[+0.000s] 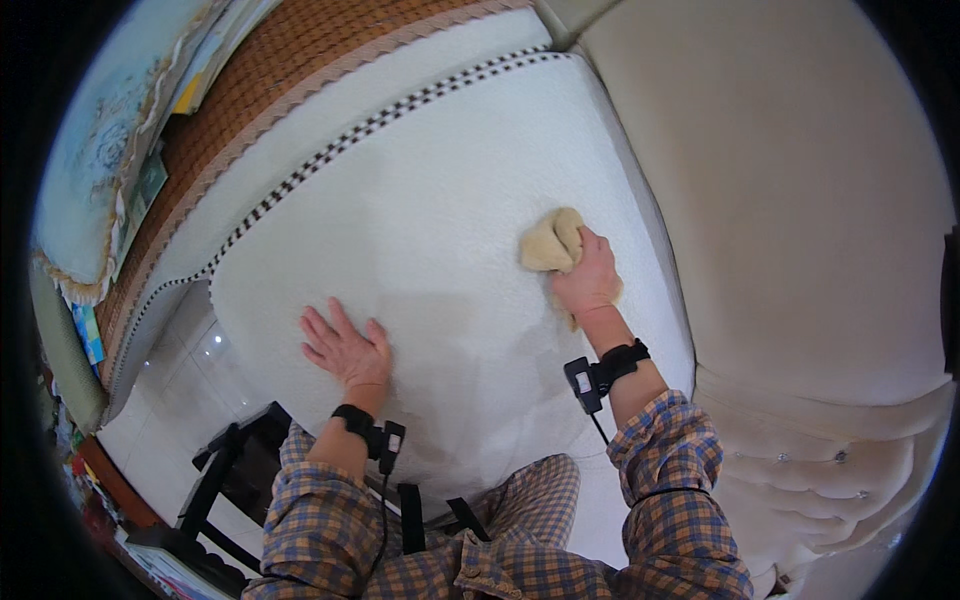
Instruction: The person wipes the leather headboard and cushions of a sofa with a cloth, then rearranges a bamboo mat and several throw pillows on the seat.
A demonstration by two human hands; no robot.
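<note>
A white upholstered sofa seat [465, 180] with black-and-white checkered piping spreads before me. My left hand [347, 349] lies on its surface, palm down with the fingers spread, and holds nothing. Further right, my right hand [589, 274] grips a folded tan cloth [551, 240] against the seat. Most of the cloth shows beyond my fingers, and a small part hangs out below the palm. Slightly darker patches mark the seat between and below my hands. Each wrist wears a black strap with a small device and a cable.
A beige sofa backrest or armrest [757, 195] with tufted buttons borders the right side. A brown woven mat [300, 67] runs along the upper left, beside a light blue cushion [97, 165] and papers. Black furniture [240, 465] stands on the tiled floor [180, 382] at lower left.
</note>
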